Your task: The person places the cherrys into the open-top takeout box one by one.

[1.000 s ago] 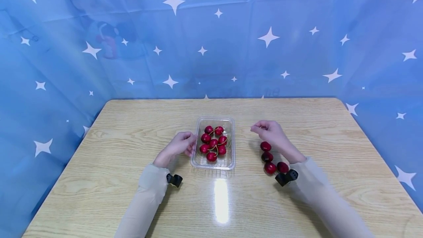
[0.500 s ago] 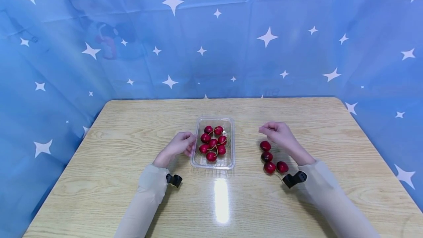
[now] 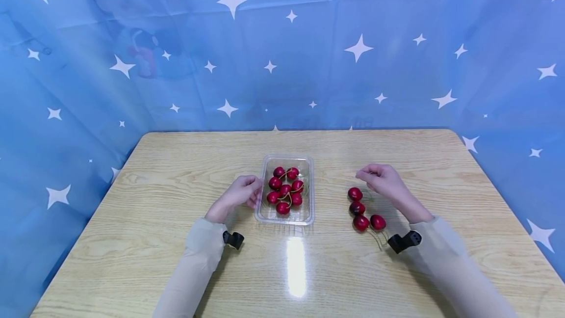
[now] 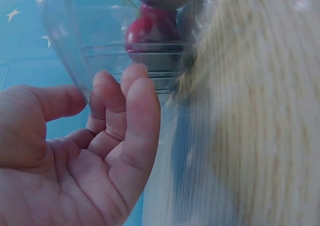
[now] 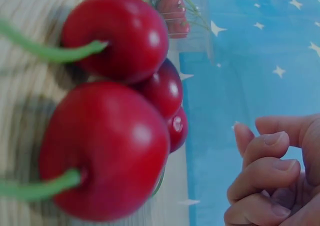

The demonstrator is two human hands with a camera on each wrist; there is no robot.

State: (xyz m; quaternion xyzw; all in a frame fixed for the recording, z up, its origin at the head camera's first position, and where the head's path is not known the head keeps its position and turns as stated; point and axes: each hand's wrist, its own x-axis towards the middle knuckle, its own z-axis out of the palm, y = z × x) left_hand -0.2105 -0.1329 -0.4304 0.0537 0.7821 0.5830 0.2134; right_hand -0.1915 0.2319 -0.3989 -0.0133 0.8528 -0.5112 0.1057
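Four cherries lie on the wooden table to my right, three of them in a line running away from me, the fourth just beside the nearest. The stems of the two closest trail back toward me and a little rightward; the farthest one's thin stem points off to the right. My right hand is just beyond that one — fingers loosely curled, thumb and forefinger close together, holding nothing that I can see. Well to the left, near the middle of the table, a clear plastic tray sits flat, its long axis running straight away from me, short sides near and far. Eight more cherries rest clustered inside it, their stems pointing several ways. My left hand holds the tray's left side: thumb at the rim, fingertips bent against the ribbed outer wall. A small black camera sits at each cuff — and behind the table hangs a blue curtain with white stars.
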